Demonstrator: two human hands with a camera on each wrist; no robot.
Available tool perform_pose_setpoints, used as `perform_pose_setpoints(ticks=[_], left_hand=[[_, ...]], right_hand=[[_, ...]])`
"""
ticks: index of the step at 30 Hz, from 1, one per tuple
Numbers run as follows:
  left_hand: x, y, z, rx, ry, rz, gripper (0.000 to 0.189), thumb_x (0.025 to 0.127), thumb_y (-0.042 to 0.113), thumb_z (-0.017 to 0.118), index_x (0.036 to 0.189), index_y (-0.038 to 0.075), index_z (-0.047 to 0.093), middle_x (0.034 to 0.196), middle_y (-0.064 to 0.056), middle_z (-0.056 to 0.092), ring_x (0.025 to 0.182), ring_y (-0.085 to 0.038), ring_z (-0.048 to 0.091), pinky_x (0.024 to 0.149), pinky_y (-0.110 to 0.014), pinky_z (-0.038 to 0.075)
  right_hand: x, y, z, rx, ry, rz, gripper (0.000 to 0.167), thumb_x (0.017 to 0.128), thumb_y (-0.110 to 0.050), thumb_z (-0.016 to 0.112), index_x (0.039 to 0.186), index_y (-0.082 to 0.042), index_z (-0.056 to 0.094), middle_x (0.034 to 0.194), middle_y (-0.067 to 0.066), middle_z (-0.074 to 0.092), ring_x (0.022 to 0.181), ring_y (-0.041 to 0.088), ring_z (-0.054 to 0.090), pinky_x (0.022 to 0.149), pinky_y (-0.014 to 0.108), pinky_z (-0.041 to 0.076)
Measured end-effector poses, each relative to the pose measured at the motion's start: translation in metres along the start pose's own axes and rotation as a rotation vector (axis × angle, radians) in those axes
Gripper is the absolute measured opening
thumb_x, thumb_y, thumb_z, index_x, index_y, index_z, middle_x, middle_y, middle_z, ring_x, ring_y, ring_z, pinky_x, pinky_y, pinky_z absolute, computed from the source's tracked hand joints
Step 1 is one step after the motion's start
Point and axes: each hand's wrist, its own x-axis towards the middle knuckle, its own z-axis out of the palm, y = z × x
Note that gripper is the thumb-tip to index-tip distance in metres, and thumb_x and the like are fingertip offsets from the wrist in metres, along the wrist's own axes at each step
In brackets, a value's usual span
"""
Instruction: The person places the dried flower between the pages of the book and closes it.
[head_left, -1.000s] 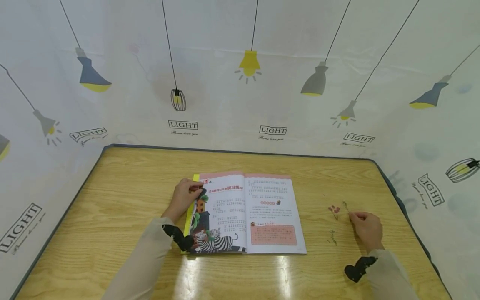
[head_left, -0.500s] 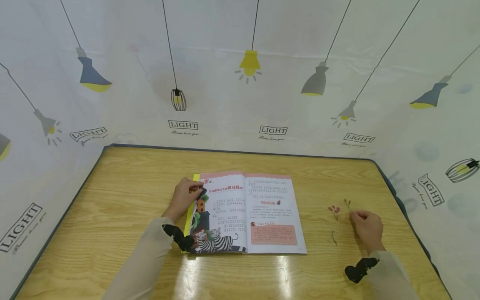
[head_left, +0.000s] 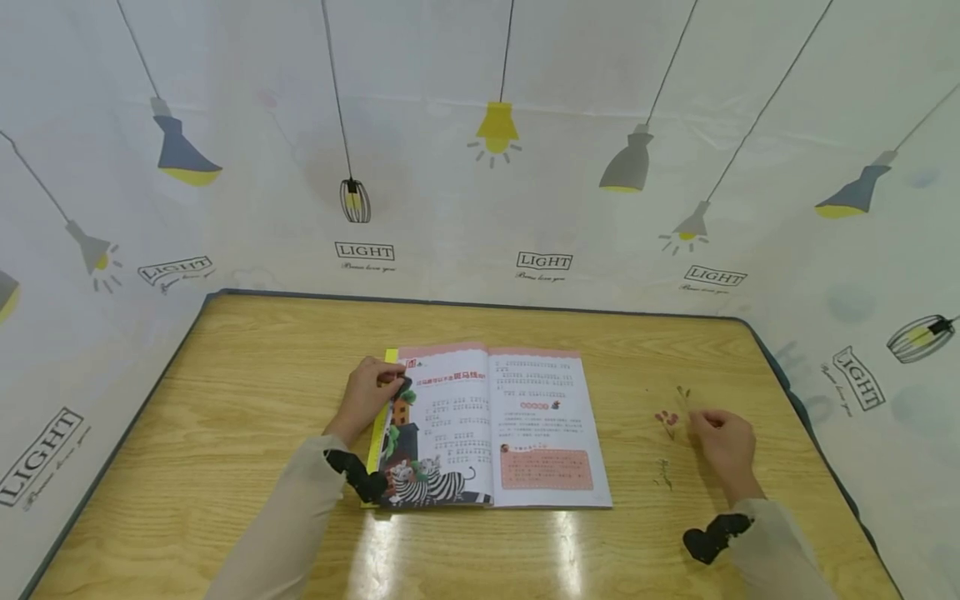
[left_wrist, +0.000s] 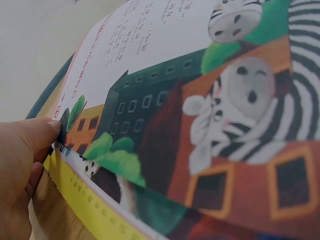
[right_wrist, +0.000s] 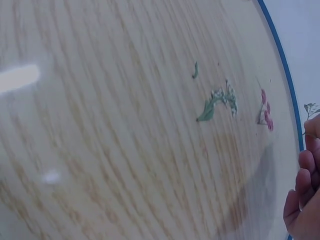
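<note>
An open picture book (head_left: 540, 433) lies on the wooden table, with zebras printed on its left page. My left hand (head_left: 367, 396) pinches that page's outer edge near the top corner; in the left wrist view the thumb (left_wrist: 47, 130) presses on the page over a yellow strip. My right hand (head_left: 723, 442) pinches a small dried plant sprig (right_wrist: 311, 109) by its stem, its tip pointing up past the fingertips. Just left of that hand lies a pink dried flower (head_left: 666, 422), and below it a green and white sprig (right_wrist: 220, 100).
The wooden table (head_left: 247, 400) has a dark blue edge. A small loose leaf (right_wrist: 195, 70) lies near the green sprig. White cloth printed with hanging lamps (head_left: 450, 208) rises behind the table and along its sides.
My right hand has moved slightly left and away from me, carrying the sprig closer to the pink flower. My left hand keeps its place at the page edge.
</note>
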Motion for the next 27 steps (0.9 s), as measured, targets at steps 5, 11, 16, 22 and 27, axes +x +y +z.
perform_pose_setpoints(ticks=[5,11,16,22,27], left_hand=[[0.000,-0.001,-0.001,0.005,0.001,0.005,0.024,0.087,0.006,0.061,0.109,-0.002,0.065,0.094,-0.012,0.050,0.087,-0.025,0.051,0.075,-0.038,0.046],[0.000,-0.002,-0.001,0.011,-0.002,0.013,0.024,0.087,0.006,0.061,0.109,-0.003,0.065,0.093,-0.012,0.050,0.087,-0.026,0.051,0.075,-0.039,0.045],[0.001,0.000,-0.001,0.008,-0.002,0.003,0.024,0.087,0.006,0.061,0.110,-0.002,0.065,0.093,-0.012,0.050,0.087,-0.024,0.050,0.075,-0.037,0.044],[0.000,0.001,-0.002,0.009,-0.006,0.001,0.024,0.088,0.006,0.061,0.110,-0.002,0.065,0.093,-0.012,0.050,0.087,-0.025,0.050,0.075,-0.037,0.045],[-0.001,0.001,-0.002,0.006,-0.007,0.001,0.024,0.088,0.006,0.061,0.110,-0.002,0.065,0.093,-0.012,0.050,0.087,-0.025,0.050,0.075,-0.037,0.045]], right_hand=[[-0.004,-0.010,0.002,0.020,0.000,-0.024,0.033,0.090,-0.020,0.056,0.100,0.011,0.063,0.088,0.021,0.060,0.079,0.028,0.052,0.058,0.027,0.039],[-0.009,-0.022,0.003,0.059,-0.022,-0.033,0.033,0.090,-0.021,0.056,0.102,0.009,0.063,0.088,0.018,0.061,0.074,0.022,0.051,0.054,0.024,0.039],[-0.007,-0.028,0.008,0.071,-0.023,-0.032,0.030,0.089,-0.020,0.057,0.101,0.007,0.064,0.084,0.014,0.061,0.069,0.016,0.048,0.051,0.022,0.038],[-0.008,-0.037,0.015,0.149,-0.061,-0.061,0.026,0.088,-0.015,0.058,0.098,0.008,0.064,0.074,0.011,0.062,0.063,0.012,0.056,0.048,0.023,0.042],[-0.012,-0.045,0.018,0.126,-0.082,-0.105,0.031,0.089,-0.020,0.058,0.100,0.008,0.064,0.080,0.012,0.061,0.067,0.014,0.050,0.054,0.022,0.040]])
